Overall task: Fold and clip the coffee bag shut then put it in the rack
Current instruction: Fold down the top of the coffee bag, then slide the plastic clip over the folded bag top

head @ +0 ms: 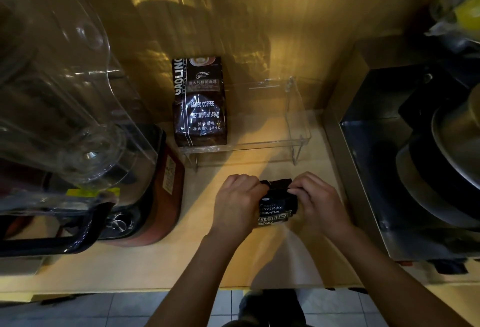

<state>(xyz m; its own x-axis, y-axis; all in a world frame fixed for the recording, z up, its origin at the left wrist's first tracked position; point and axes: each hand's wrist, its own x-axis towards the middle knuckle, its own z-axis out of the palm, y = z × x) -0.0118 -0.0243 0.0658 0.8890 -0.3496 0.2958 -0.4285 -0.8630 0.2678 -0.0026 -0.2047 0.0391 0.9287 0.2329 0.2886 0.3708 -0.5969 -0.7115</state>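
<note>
A small dark coffee bag (275, 207) with light lettering stands on the wooden counter (155, 261), held between both hands. My left hand (236, 204) grips its left side and top edge. My right hand (318, 202) pinches the folded top from the right. The top of the bag is bent over. A clear acrylic rack (296, 121) stands just behind, against the wall. No clip shows; the fingers hide part of the bag's top.
A larger dark coffee bag (199, 103) stands upright in the rack's left end. A blender with a clear jug (65, 108) on a red base fills the left. A metal appliance with stacked pans (428, 157) sits at the right. Tiled floor shows below the counter edge.
</note>
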